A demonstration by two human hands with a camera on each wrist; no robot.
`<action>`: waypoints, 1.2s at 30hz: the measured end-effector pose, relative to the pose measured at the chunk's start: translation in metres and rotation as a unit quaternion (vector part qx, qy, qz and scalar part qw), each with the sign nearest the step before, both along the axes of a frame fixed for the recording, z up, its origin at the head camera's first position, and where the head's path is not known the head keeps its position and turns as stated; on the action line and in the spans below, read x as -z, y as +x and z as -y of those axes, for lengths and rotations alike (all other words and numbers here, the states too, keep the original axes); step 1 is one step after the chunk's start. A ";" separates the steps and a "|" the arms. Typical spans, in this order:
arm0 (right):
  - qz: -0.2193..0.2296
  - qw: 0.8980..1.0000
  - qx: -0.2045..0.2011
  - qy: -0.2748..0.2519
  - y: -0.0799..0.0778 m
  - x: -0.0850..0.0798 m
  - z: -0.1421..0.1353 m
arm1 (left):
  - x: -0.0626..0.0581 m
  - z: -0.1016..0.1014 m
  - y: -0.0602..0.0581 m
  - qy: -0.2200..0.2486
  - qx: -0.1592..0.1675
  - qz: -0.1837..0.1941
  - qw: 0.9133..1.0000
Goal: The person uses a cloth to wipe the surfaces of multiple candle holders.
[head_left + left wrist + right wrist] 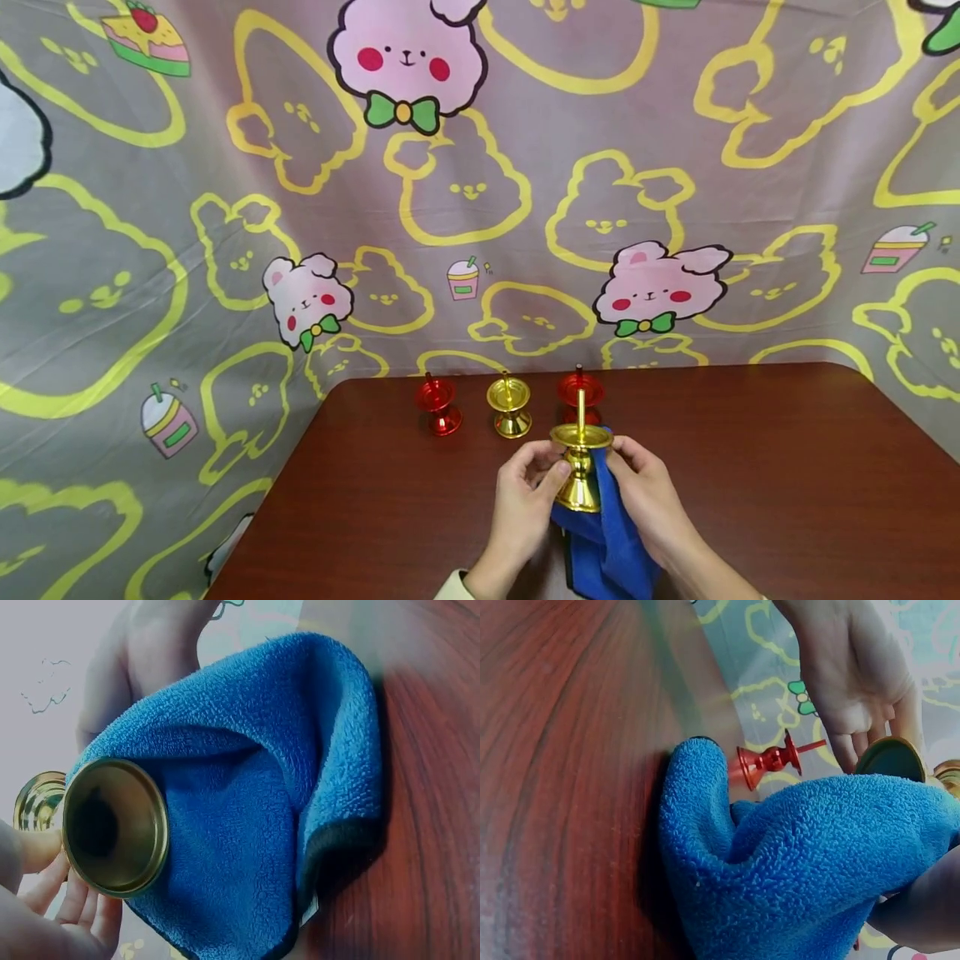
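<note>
A gold candle holder (579,479) with a dish and an upright spike is held above the table, nearly upright. My left hand (527,492) grips its stem from the left, thumb in front. From the other side my right hand (648,496) pinches a blue towel (618,542) against the holder near the dish. The towel hangs down below both hands. In the left wrist view the holder's hollow base (116,829) faces the camera, with the towel (232,825) behind it. Part of the right hand's fingers is hidden by the cloth.
Toward the back of the brown table (375,500) stand a red candle holder (438,404), another gold one (510,406) and a second red one (572,387), partly hidden by the held holder. A patterned cloth (525,183) hangs behind the table.
</note>
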State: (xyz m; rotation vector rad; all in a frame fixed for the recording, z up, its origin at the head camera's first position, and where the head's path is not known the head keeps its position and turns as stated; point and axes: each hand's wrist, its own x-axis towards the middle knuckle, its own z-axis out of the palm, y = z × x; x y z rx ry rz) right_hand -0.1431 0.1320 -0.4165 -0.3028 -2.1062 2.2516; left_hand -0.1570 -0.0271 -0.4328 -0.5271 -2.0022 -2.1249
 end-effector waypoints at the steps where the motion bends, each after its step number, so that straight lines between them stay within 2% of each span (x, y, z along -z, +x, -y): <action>1: -0.001 1.000 0.005 0.009 0.001 0.000 0.000 | 0.000 0.000 -0.001 0.004 -0.006 -0.001 1.000; 6: -0.034 0.998 0.016 0.045 0.006 -0.001 0.001 | 0.001 0.001 -0.002 0.005 -0.056 -0.027 0.998; 11: -0.112 0.992 0.023 0.053 0.011 0.000 0.006 | 0.001 0.000 -0.001 -0.004 -0.098 -0.045 0.994; 14: -0.144 0.988 0.034 0.049 0.012 0.002 0.010 | -0.001 -0.001 0.001 -0.021 -0.103 -0.043 0.993; 20: -0.165 0.984 0.057 0.045 0.014 0.003 0.014 | -0.005 -0.001 0.001 -0.031 -0.090 -0.041 0.995; 28: -0.142 0.988 0.037 0.044 0.014 -0.002 0.010 | -0.003 0.001 -0.002 -0.011 -0.043 -0.010 0.999; 36: -0.064 0.998 -0.010 0.015 0.010 -0.006 0.004 | -0.006 0.001 0.000 -0.043 -0.029 0.001 0.999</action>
